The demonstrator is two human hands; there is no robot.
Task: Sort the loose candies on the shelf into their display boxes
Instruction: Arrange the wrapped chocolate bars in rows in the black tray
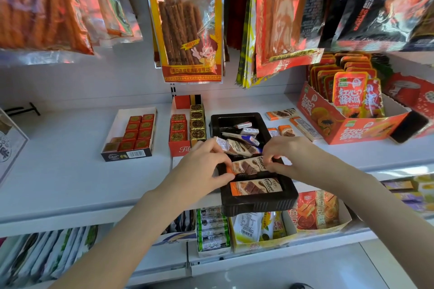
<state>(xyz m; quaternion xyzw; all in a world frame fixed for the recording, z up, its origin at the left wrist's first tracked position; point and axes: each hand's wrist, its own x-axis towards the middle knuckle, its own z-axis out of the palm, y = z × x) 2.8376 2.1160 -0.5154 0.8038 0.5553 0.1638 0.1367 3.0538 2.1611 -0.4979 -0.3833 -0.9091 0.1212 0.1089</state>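
- Left hand point(203, 164) pinching the orange end of a chocolate bar point(249, 165), right hand point(288, 156) pinching the other end.
- Bar inside the black tray point(259, 203) at the shelf point(70, 171) front edge, long axis parallel to that edge.

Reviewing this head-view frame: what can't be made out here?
- Ends of the chocolate bar both hands pinch: covered by left hand and right hand fingers.
- How many bars lie in the black tray: the hands hide its middle.
- Small print on the loose bars right of the tray: too small.
- Hanging snack bags: tops cut off by the upper edge.
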